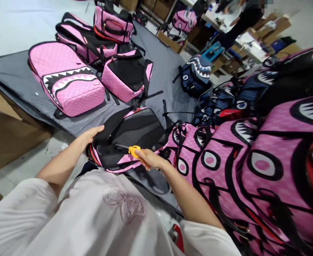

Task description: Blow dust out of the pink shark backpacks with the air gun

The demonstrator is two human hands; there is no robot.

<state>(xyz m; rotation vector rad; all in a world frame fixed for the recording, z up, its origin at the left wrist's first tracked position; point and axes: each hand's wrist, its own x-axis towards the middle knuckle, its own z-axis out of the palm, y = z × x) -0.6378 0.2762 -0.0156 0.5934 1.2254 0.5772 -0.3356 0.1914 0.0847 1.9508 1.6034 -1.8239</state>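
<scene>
A pink and black backpack (142, 128) lies in front of me with its black padded back panel and straps facing up. My left hand (92, 134) grips its left edge by the shoulder strap; some of the fingers are hidden. In my right hand (149, 159) is a yellow-handled tool (135, 151), its thin metal shaft pointing left over the lower part of the back panel. The fingers are closed around the handle. What the tip touches is too small to make out.
Pink shark-mouth backpacks (209, 160) are packed along the right, with dark blue ones (196, 75) behind. More pink backpacks (65, 78) sit on the grey sheet (161, 64) at the far left. A cardboard box (12, 131) stands at left. Another person (244, 21) is at a back table.
</scene>
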